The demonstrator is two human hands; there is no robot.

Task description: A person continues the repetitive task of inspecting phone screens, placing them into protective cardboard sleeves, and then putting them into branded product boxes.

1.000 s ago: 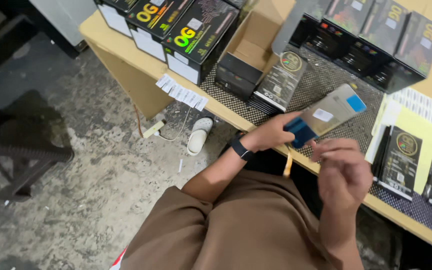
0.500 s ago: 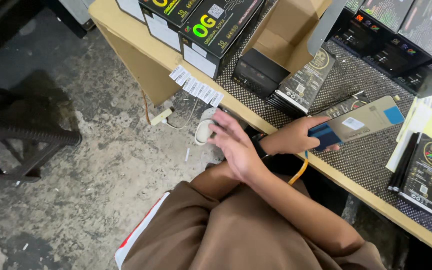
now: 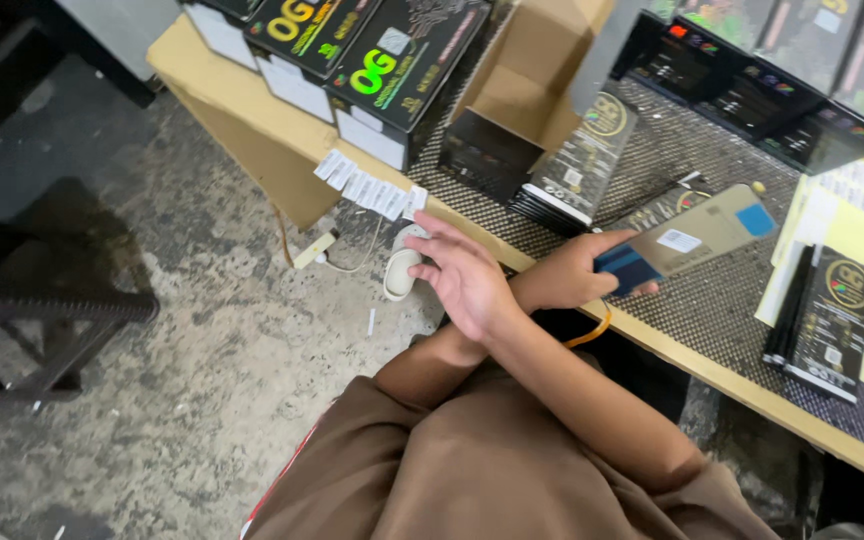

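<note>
My left hand (image 3: pixel 567 272) grips the blue end of a flat gold packet (image 3: pixel 697 235), holding it low over the black mesh mat (image 3: pixel 682 160) on the wooden table (image 3: pixel 252 115). My right arm crosses over the left. My right hand (image 3: pixel 462 275) hangs past the table's front edge with fingers spread and nothing in it. It is just below a strip of white labels (image 3: pixel 367 187) that lies on the table edge. A white shoe (image 3: pixel 399 272) on the floor shows just left of the fingers.
Black boxes with bright print (image 3: pixel 392 60) stand at the table's left end, beside an open cardboard box (image 3: pixel 537 60). Dark flat packets (image 3: pixel 832 310) lie at the right, others at the back. A dark bench (image 3: pixel 42 300) stands on the concrete floor at left.
My right hand swung from the right side across my left arm, out past the table's front edge below the label strip. The left hand kept hold of the gold packet.
</note>
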